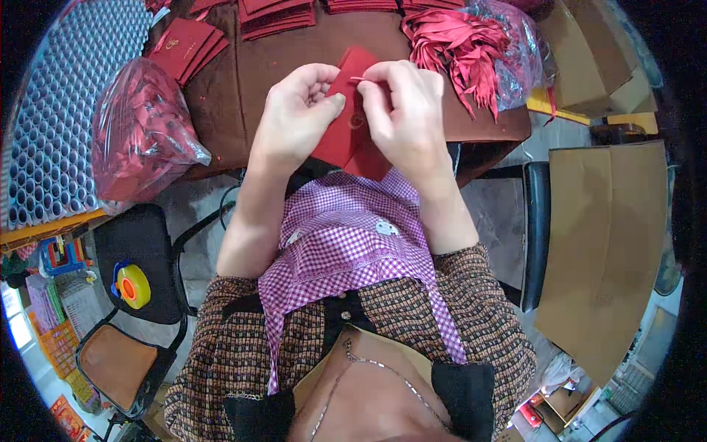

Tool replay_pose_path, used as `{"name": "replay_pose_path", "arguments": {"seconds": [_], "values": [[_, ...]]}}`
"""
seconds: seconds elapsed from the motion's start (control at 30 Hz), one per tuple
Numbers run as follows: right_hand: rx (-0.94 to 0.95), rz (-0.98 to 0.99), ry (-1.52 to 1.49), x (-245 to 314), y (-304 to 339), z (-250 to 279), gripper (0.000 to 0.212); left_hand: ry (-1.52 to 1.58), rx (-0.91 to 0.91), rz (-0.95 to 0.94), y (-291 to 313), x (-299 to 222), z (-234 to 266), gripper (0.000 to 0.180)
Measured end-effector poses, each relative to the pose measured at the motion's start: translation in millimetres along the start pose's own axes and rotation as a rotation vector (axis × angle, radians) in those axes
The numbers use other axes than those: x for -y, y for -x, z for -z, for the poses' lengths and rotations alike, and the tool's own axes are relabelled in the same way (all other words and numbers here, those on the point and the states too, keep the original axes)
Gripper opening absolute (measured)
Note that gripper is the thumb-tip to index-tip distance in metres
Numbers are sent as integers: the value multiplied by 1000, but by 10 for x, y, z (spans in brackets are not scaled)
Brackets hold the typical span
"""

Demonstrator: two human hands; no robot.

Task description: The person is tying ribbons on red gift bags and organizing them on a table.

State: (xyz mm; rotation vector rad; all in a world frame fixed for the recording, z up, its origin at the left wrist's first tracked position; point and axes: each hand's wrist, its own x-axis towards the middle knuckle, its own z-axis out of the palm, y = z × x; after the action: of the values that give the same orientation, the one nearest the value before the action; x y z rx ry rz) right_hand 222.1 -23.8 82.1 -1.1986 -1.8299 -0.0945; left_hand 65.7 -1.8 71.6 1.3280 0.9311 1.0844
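A folded red card (339, 140) with a small gold emblem is held up at the near edge of the brown-covered table. My left hand (302, 110) grips its left edge, thumb on the front and fingers curled behind. Near the card's top, my right hand (405, 110) pinches a thin pinkish-red strip, like a ribbon end (356, 78), between thumb and forefinger. The rest of that strip is hidden by the card and my fingers. To the right lies a heap of red ribbons (464, 55), partly on clear plastic.
Red card stacks (276, 18) line the table's far side, with more cards (188, 48) at left. A plastic bag of red pieces (147, 136) sits beside a rack of tubes (62, 132). Chairs (140, 258) and cardboard (600, 250) stand around; yellow tape (132, 286) rests on one seat.
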Motion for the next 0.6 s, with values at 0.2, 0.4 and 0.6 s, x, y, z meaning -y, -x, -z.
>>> {"name": "replay_pose_path", "arguments": {"seconds": [0.2, 0.4, 0.6], "values": [[-30, -64, -47, -31, -14, 136, 13, 83, 30, 60, -24, 6, 28, 25], [-22, 12, -20, -66, 36, 67, 14, 168, 39, 97, 6, -60, -9, 29], [-32, 89, 42, -87, 41, 38, 14, 125, 35, 30, -10, -33, -21, 29]]}}
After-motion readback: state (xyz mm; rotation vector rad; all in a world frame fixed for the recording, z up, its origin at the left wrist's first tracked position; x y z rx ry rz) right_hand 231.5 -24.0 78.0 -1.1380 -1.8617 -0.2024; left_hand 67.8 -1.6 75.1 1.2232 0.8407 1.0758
